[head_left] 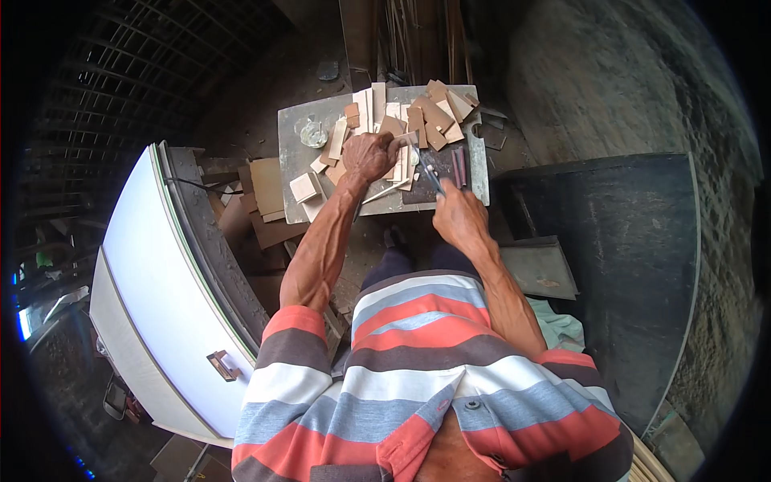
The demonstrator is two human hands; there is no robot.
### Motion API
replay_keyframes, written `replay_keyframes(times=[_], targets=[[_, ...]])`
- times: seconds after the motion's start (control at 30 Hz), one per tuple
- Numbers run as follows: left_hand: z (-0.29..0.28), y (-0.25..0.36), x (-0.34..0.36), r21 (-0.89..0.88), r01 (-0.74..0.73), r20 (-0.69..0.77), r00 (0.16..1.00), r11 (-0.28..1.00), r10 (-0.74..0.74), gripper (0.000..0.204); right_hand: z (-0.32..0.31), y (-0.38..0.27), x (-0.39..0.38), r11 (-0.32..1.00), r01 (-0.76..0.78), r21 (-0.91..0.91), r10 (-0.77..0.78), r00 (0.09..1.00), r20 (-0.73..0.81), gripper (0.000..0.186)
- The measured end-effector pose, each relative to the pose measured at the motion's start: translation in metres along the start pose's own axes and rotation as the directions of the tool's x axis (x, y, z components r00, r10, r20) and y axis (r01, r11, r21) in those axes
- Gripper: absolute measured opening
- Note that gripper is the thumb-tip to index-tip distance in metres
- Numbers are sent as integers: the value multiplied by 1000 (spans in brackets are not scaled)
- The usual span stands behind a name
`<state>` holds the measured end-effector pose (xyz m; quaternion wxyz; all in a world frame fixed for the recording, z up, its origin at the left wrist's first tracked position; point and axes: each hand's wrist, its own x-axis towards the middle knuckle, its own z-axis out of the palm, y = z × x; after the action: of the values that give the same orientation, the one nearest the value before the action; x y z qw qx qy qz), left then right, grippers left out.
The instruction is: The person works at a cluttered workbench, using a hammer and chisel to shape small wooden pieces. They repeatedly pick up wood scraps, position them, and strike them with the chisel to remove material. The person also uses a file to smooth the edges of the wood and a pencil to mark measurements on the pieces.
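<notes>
My left hand is closed on a small pale piece of wood above the worktable. My right hand grips a long narrow metal tool, angled up toward that piece; its exact kind is unclear. Around my hands lie brown offcuts, pale strips and a small pale block. Dark reddish sticks rest right of the tool. A clear container with whitish contents stands at the table's left.
A large white panel leans at my left, beside scattered board scraps. At my right are a large dark board, a smaller grey panel and a rough wall. Long planks stand behind the table.
</notes>
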<state>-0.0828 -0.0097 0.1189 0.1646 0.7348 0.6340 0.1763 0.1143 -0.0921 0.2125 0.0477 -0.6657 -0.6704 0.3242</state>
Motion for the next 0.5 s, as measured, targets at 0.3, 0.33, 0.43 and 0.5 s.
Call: replay_keyframes(times=[0.3,0.33,0.43,0.5], targets=[[5,-21,3,-94,73,63,996,993,-67,41,14,12,-8,999,6,52,-6,1000,7,21],[7,-17,4,-99,93,74,994,991,-86,40,18,10,5,998,26,65,-24,999,-20,22],[7,-9,10,-84,109,105,989,990,-100,41,26,13,20,996,41,74,-37,997,-63,24],[6,-16,10,-77,100,118,989,992,-91,40,25,19,-1,996,39,75,-36,998,-53,25]])
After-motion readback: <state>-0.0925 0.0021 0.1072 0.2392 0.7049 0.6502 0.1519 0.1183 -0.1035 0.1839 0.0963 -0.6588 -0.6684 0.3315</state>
